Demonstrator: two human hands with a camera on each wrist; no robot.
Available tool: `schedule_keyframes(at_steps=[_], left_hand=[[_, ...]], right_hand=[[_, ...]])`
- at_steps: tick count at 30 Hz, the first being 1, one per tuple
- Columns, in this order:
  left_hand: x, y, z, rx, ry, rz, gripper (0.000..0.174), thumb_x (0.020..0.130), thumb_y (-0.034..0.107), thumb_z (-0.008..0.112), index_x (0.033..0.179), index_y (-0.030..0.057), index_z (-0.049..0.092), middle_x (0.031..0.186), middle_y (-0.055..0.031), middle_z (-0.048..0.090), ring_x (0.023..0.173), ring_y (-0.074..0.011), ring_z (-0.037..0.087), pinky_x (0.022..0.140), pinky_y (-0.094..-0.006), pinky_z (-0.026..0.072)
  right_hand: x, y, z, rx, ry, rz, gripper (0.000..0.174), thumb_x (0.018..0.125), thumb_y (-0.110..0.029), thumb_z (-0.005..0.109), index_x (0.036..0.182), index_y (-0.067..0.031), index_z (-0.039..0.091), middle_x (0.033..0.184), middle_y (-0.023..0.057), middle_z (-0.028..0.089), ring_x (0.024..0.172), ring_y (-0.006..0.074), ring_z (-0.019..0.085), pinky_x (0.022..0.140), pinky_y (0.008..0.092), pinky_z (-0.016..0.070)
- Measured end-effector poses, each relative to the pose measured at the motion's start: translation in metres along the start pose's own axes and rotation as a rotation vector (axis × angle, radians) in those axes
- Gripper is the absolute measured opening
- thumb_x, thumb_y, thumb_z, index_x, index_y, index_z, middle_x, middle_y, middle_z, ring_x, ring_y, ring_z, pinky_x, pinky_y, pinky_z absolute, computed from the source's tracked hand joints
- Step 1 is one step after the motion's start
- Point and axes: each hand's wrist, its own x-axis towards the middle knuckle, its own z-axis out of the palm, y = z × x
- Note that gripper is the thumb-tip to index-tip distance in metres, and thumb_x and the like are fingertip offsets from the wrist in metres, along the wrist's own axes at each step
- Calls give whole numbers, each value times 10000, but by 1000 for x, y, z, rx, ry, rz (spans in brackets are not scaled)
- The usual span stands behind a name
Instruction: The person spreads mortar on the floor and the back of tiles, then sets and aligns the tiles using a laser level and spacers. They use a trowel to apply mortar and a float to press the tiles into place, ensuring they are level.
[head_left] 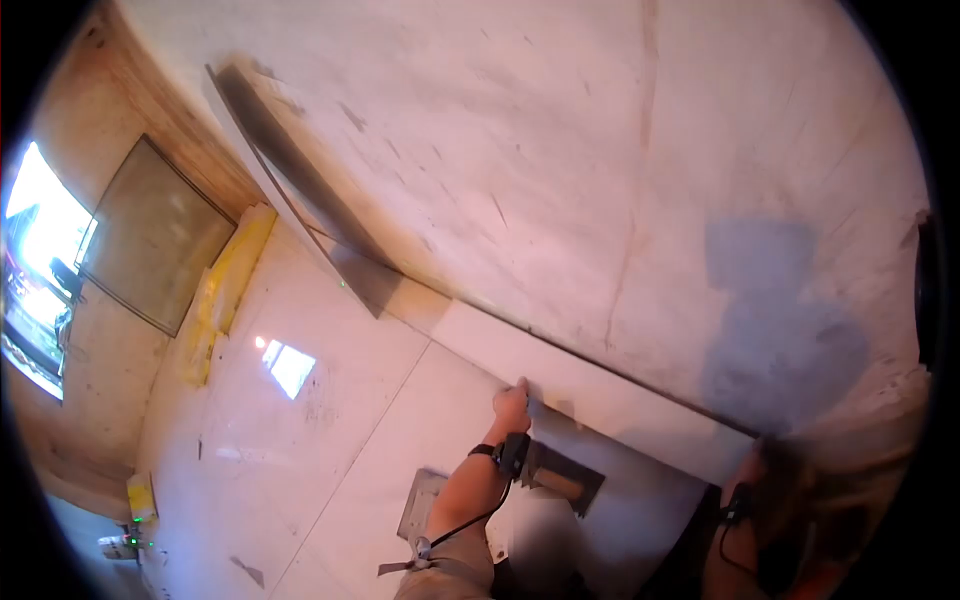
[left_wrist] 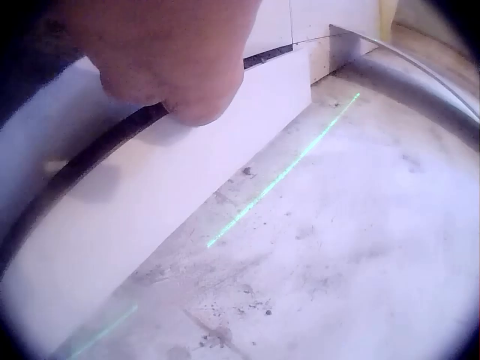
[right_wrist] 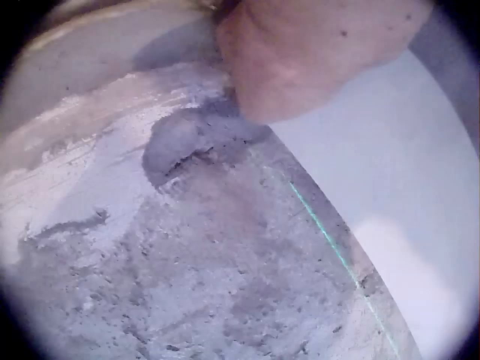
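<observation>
A long white tile strip (head_left: 620,408) runs along the foot of the wall in the head view. My left hand (head_left: 512,404) grips its near edge left of the middle; in the left wrist view, curled fingers of the left hand (left_wrist: 176,67) lie over the dark edge of the strip (left_wrist: 172,172). At the strip's right end is my right hand (head_left: 746,470), holding the corner. The right wrist view shows the back of the right hand (right_wrist: 300,67) over the end of the strip (right_wrist: 397,187), with its fingertips hidden.
A trowel (head_left: 565,478) and a flat metal-edged piece (head_left: 420,503) lie on the tiled floor (head_left: 330,430). Another long strip (head_left: 290,205) leans along the wall (head_left: 520,150). Yellow wrapping (head_left: 225,285) lies farther left, near a device with green lights (head_left: 120,546). A green line (left_wrist: 285,172) crosses the wall.
</observation>
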Motion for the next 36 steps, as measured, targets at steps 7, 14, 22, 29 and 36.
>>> schedule_keyframes(at_steps=[7,14,22,29,36], left_hand=[[-24,31,-1,-111,94,-55,358,882,294,729,834,-54,656,736,-96,623,597,-203,554,562,-371,446],[6,4,4,-90,107,-145,421,880,312,736,1011,-78,648,918,-131,659,767,-235,601,685,-384,483],[9,12,4,-132,112,-252,489,860,305,755,1099,-108,646,1067,-185,679,952,-270,645,820,-393,509],[6,18,1,-110,86,-268,464,874,302,742,1112,-85,647,1051,-186,674,945,-261,634,795,-382,511],[81,-45,-25,1236,-223,498,557,998,470,488,965,-47,690,822,-198,711,772,-371,677,732,-460,538]], right_hand=[[-40,-20,0,-175,50,62,680,943,-550,590,1116,104,661,1122,213,697,966,328,680,850,411,534],[-25,-16,14,-205,71,1,659,930,-529,628,1084,110,677,1062,176,714,922,288,682,835,395,540],[-15,-4,18,-156,54,-3,676,918,-553,636,1088,100,676,1048,164,708,917,269,666,848,394,526],[-21,-13,23,-90,54,48,690,906,-556,654,1080,111,669,1046,147,702,892,261,664,820,385,529],[34,50,15,-169,27,-44,666,898,-553,664,1095,83,667,1095,166,691,922,264,625,833,406,505]])
